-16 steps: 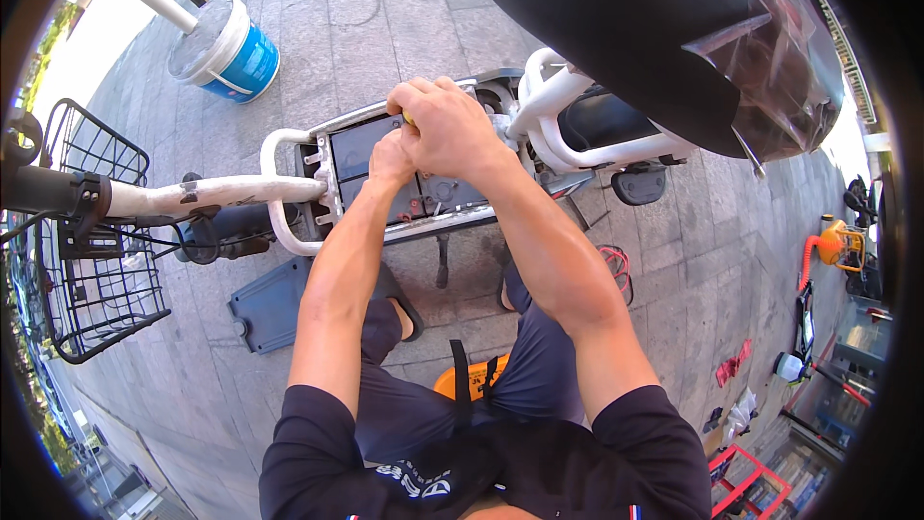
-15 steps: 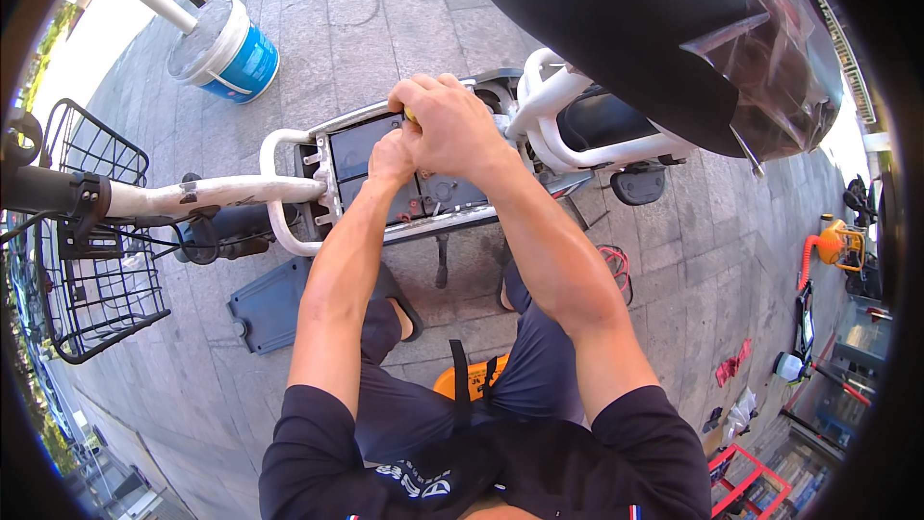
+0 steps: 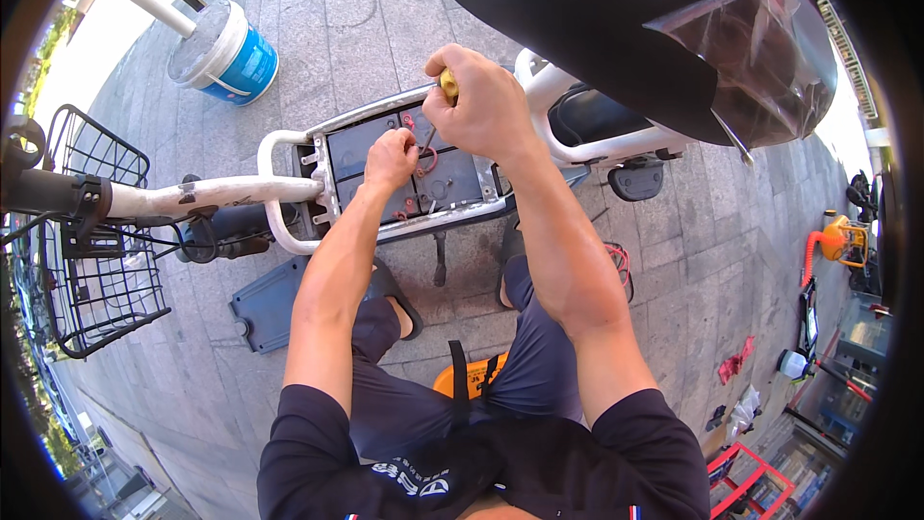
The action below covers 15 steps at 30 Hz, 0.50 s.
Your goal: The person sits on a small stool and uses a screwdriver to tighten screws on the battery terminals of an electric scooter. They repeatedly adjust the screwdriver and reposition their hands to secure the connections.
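My right hand (image 3: 481,106) is closed on the yellow handle (image 3: 448,85) of a screwdriver, whose metal shaft (image 3: 426,141) slants down to the dark batteries (image 3: 358,146) in an electric scooter's open floor compartment. My left hand (image 3: 393,156) rests over the batteries beside the shaft's lower end, fingers curled together on a small thing I cannot make out. Red wires (image 3: 429,164) lie on the batteries near both hands. The white tubular frame (image 3: 272,200) of the scooter surrounds this compartment at its left end.
Black wire basket (image 3: 106,279) at left; blue-and-white bucket (image 3: 241,63) with a pole beyond. Large black seat (image 3: 577,0) overhangs at top right. Dark plastic cover (image 3: 279,308) lies by my feet. Orange object (image 3: 448,380) is beneath me; tools and red wire frame (image 3: 731,481) lie at right.
My right hand has moved up and rightward with the screwdriver, apart from my left hand, exposing the shaft and red wires. My left hand has shifted slightly.
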Each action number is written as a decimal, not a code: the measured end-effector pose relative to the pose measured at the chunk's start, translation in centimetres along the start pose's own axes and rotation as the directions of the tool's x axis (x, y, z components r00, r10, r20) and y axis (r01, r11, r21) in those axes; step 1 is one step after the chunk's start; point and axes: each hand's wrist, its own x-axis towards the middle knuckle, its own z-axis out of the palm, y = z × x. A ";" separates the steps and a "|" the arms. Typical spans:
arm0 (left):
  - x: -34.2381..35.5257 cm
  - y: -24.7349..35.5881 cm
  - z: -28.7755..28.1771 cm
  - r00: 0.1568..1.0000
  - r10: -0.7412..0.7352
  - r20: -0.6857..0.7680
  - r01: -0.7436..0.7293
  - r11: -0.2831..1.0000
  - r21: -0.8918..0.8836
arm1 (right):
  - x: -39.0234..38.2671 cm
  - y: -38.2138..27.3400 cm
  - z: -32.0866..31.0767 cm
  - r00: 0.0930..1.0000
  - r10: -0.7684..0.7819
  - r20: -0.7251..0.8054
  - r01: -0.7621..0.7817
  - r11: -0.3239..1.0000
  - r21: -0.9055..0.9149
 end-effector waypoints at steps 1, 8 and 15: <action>-0.2 0.2 0.1 1.000 0.017 0.010 -0.017 1.000 -0.009 | 0.0 0.0 -0.1 1.000 0.001 0.004 -0.001 1.000 -0.002; 0.7 0.7 0.9 0.934 0.341 0.106 -0.355 0.921 0.162 | -0.3 0.1 -1.1 0.999 -0.046 -0.006 0.046 0.999 -0.026; 2.6 -0.2 0.6 0.814 0.474 0.335 -0.561 0.791 0.245 | -1.1 0.6 -2.2 0.999 -0.055 -0.002 0.054 0.998 -0.027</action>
